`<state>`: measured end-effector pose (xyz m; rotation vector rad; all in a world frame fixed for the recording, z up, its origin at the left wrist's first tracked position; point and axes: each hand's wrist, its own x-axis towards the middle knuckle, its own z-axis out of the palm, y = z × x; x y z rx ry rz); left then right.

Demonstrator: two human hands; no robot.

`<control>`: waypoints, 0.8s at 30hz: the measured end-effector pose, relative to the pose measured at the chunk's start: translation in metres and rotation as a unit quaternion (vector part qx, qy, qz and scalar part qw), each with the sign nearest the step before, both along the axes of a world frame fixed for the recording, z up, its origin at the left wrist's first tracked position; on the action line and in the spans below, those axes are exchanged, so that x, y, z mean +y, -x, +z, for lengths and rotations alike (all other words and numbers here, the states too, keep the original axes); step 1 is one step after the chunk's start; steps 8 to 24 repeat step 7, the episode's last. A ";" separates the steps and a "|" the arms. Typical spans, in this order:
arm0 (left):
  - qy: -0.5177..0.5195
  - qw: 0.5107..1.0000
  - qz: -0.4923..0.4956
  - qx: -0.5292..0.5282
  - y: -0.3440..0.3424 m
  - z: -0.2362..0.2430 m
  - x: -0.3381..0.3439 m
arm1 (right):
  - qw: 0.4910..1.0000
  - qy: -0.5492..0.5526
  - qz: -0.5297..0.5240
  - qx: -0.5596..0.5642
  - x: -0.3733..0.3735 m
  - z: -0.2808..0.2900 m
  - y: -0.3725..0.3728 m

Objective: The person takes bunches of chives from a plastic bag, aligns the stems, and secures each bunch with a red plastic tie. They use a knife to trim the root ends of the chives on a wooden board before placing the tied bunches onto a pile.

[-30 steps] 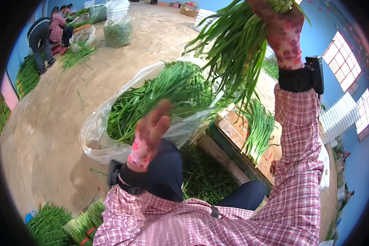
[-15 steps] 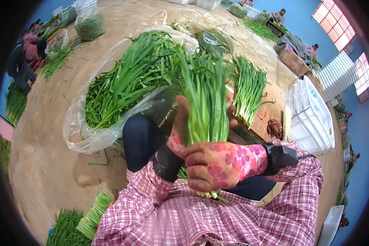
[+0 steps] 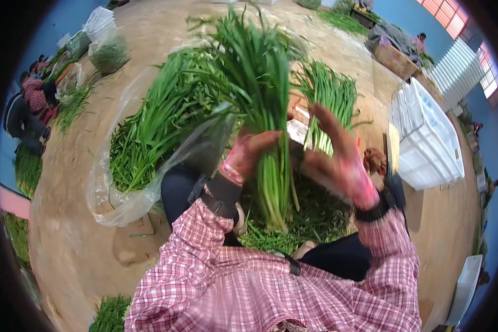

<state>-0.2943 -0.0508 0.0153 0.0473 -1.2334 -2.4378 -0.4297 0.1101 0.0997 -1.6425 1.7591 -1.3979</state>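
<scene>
A tall bunch of garlic chives point(image 3: 272, 188) stands nearly upright before me, its pale stem ends down and its leaves fanning out above. My left hand point(image 3: 249, 155) grips it around the middle, thumb across the stalks. To the right of the bunch, my right hand point(image 3: 340, 163) is raised with fingers apart, blurred by motion and holding nothing. Flowered pink coverings show on both hands, and dark bands circle the wrists. Loose green trimmings point(image 3: 271, 240) lie on the ground between my legs.
A clear plastic sheet point(image 3: 102, 205) on the left holds a heap of chives point(image 3: 149, 138). Sorted chives point(image 3: 332, 99) lie on a low wooden board at right, near red ties and a brown cloth point(image 3: 374, 160). White crates point(image 3: 429, 133) stand farther right. Other people point(image 3: 36, 99) work at far left.
My right hand has let go of the stem ends and moved up and right, opening. The bunch has risen slightly and its leaves have swung up; my left hand still holds it.
</scene>
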 end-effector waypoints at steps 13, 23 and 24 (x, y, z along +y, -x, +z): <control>0.418 0.900 0.086 -0.090 0.025 -0.007 0.007 | 0.952 0.012 0.035 0.305 -0.056 -0.074 0.042; 0.418 0.900 0.086 -0.090 0.025 -0.007 0.007 | 0.952 0.012 0.035 0.305 -0.056 -0.074 0.042; 0.418 0.900 0.086 -0.090 0.025 -0.007 0.007 | 0.952 0.012 0.035 0.305 -0.056 -0.074 0.042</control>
